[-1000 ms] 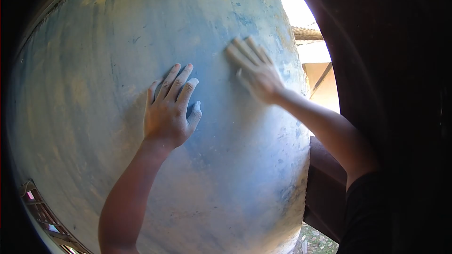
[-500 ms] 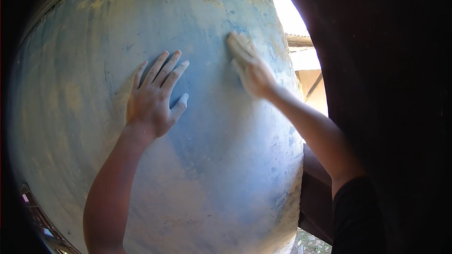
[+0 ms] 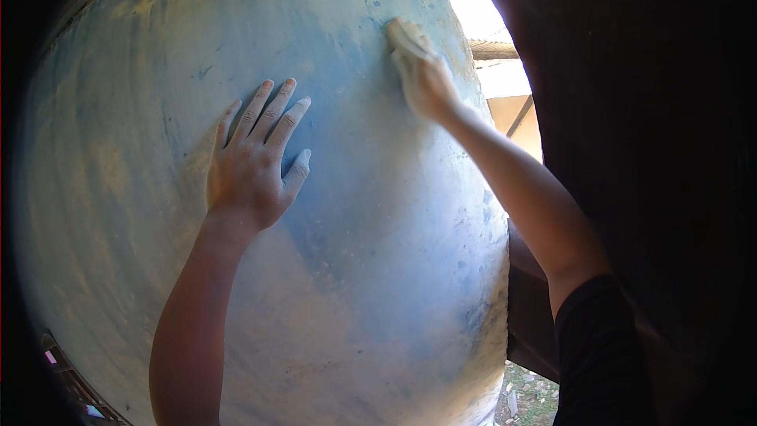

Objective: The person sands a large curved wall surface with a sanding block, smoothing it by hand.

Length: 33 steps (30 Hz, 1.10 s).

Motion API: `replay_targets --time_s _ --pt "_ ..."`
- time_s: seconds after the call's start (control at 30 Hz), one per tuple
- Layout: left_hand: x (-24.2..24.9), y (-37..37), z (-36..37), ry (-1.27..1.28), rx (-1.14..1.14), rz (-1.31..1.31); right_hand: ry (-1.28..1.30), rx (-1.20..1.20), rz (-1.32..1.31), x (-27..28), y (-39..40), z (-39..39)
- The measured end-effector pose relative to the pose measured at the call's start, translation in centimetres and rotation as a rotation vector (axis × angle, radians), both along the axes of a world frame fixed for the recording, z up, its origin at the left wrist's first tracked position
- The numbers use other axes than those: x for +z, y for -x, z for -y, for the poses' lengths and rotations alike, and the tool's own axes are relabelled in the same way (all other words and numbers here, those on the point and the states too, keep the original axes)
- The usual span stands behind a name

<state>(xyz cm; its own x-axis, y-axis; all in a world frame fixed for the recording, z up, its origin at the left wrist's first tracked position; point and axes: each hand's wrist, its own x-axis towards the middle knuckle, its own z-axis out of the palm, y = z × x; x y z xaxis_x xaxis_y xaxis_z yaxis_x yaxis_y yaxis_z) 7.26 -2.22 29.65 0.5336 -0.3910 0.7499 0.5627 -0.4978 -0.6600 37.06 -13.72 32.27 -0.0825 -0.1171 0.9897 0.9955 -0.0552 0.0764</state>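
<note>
My left hand (image 3: 251,159) lies flat against a worn wall (image 3: 355,268), fingers spread, holding nothing. Pale dust coats its fingers and thumb. The wall is faded blue with yellowish patches and streaks. Higher up and to the right, my right hand (image 3: 426,71) presses on the wall near its right edge, blurred by motion. Its fingers look bent together around a pale, flat piece, too smeared to name.
Right of the wall's edge, daylight shows a corrugated roof (image 3: 493,49) and a tan building wall (image 3: 516,114). A dark beam (image 3: 532,308) stands lower right, with stony, grassy ground (image 3: 524,394) below. A barred opening (image 3: 75,383) is at lower left.
My right hand has moved upward along the wall. My left hand stays flat in about the same place; the view has shifted slightly.
</note>
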Motion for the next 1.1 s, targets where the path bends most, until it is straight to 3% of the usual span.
replay_targets --time_s 0.07,0.17,0.23,0.3,0.37,0.43,0.53,0.63,0.7,0.83,0.9,0.93,0.97,1.1 --pt "0.0 0.0 0.0 0.015 -0.014 -0.011 0.187 -0.048 0.177 -3.4 4.1 0.3" --pt "0.0 0.0 -0.2 -0.001 -0.038 -0.008 0.346 0.048 0.366 -6.5 3.6 0.0" --pt "0.0 -0.1 -0.2 -0.007 -0.048 -0.003 0.488 -0.077 0.463 -7.1 1.3 1.1" --pt "0.0 -0.1 -0.1 -0.005 -0.05 0.001 0.299 0.047 0.242 -4.5 -2.3 1.2" --pt "0.0 -0.1 0.1 0.012 -0.052 0.005 0.021 -0.055 -0.029 -1.6 -3.4 2.4" --pt "0.0 -0.1 0.2 0.015 -0.051 0.009 -0.124 -0.194 -0.146 2.2 -5.0 1.9" --pt "0.0 -0.3 0.2 0.029 -0.09 0.012 -0.193 -0.204 -0.266 5.9 -1.2 -1.4" --pt "-0.4 0.2 -0.2 0.059 -0.129 -0.013 -0.036 -0.115 0.046 4.8 4.5 -3.4" --pt "-0.1 1.1 -0.2 0.07 -0.148 -0.019 0.095 -0.146 0.231 0.1 8.4 -3.6" --pt "2.1 5.4 -1.6 0.051 -0.088 0.074 0.311 -0.111 0.294 -6.0 7.4 -1.2" --pt "2.6 6.5 -2.4 0.019 -0.075 0.131 0.431 -0.054 0.268 -2.8 4.7 2.2" --pt "2.6 6.9 -2.6 0.01 -0.058 0.135 0.141 -0.011 0.142 -3.3 2.1 1.6" --pt "2.7 7.3 -2.8 0.003 -0.034 0.137 0.007 -0.112 0.02 -2.0 -0.5 1.2" --pt "2.5 5.7 -2.0 0.028 -0.034 0.117 -0.148 -0.333 -0.129 5.3 -3.2 0.3"
